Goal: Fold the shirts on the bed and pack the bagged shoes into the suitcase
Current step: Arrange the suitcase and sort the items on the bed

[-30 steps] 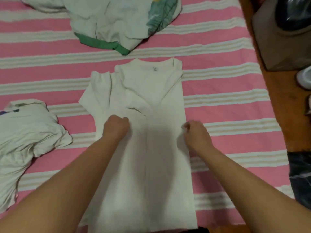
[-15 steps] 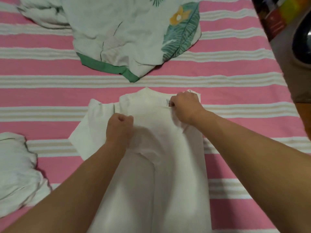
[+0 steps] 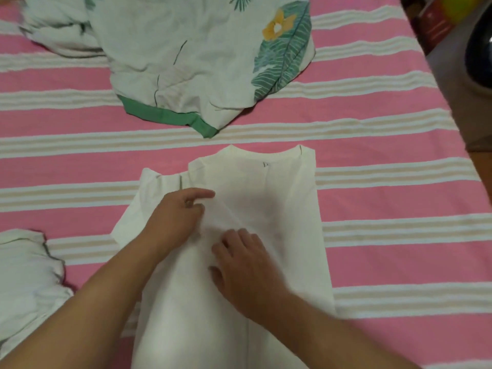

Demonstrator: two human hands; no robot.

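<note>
A white shirt (image 3: 279,209) lies flat on the pink striped bed (image 3: 386,203), collar toward twelve o'clock, its right side folded in and one sleeve sticking out at nine o'clock. The left hand (image 3: 173,222) rests on the shirt near that sleeve, forefinger stretched out and the other fingers bent onto a fold of cloth; whether it pinches the cloth cannot be told. The right hand (image 3: 245,270) lies on the shirt's middle, fingers loosely spread, pressing the fabric. A leaf-print garment (image 3: 191,62) is heaped at twelve o'clock, apart from the collar. Another crumpled white garment (image 3: 24,283) sits at eight o'clock.
</note>
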